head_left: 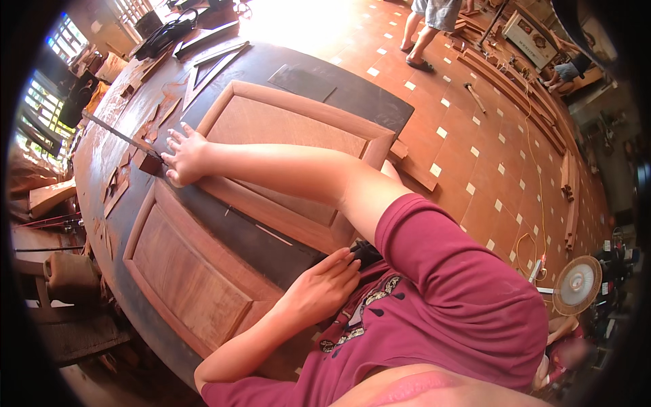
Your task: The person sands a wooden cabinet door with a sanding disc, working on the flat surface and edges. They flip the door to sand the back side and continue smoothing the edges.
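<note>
One arm outstretched, the right hand (187, 157) splays empty fingers beside a wooden panel (288, 125) lying lengthwise toward the table's (376, 102) near edge; left hand's (322, 285) grip unclear

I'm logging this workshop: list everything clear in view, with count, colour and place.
Broad flat table: one, dark, centre.
Rectangular framed wooden panels: two, reddish brown, on table.
Triangular flat frame: one, pale, table's far end.
Slim straight bar: one, dark, table's left.
Wood scraps: many, brown, table's left.
Tiled floor: one, reddish with white, right.
Long wooden boards: several, reddish brown, on floor.
Hammer: one, brown handle, on floor.
Round fan: one, pale, lower right.
Other people: several, variously clothed, right.
Short-sleeved shirt: one, maroon, lower right.
Left hand: one, bare, at shirt front.
Right hand: one, bare, fingers spread, over table.
</note>
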Demonstrator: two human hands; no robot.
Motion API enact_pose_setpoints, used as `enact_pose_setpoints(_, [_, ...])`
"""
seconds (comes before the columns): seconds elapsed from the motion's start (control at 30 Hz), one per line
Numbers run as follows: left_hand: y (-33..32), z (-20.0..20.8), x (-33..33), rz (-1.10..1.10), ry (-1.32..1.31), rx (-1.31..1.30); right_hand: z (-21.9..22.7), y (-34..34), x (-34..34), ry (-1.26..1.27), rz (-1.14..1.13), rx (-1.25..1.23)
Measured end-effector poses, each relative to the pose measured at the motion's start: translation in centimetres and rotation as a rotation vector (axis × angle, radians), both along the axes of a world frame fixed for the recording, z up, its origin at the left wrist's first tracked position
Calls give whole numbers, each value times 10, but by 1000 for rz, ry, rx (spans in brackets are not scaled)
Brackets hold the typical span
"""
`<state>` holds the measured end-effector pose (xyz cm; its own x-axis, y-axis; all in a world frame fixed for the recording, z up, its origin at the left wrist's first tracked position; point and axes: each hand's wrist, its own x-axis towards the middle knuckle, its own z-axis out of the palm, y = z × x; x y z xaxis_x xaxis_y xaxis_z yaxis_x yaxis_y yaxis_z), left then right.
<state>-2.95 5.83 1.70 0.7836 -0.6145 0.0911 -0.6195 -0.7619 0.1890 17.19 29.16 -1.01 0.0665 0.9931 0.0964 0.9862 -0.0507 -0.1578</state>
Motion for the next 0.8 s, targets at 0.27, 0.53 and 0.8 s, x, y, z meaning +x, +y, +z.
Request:
enact_pose_setpoints(0.27, [-1, 0, 6, -10, 2, -129, -1, -1, 6, 55, 10, -17])
enact_pose_setpoints(0.53, [0, 0, 3, -14, 27, -110, 5, -8, 3, 69, 26, 11])
enact_pose_setpoints(0.8, [1, 2, 4, -10, -3, -191, 9, -10, 2, 72, 24, -7])
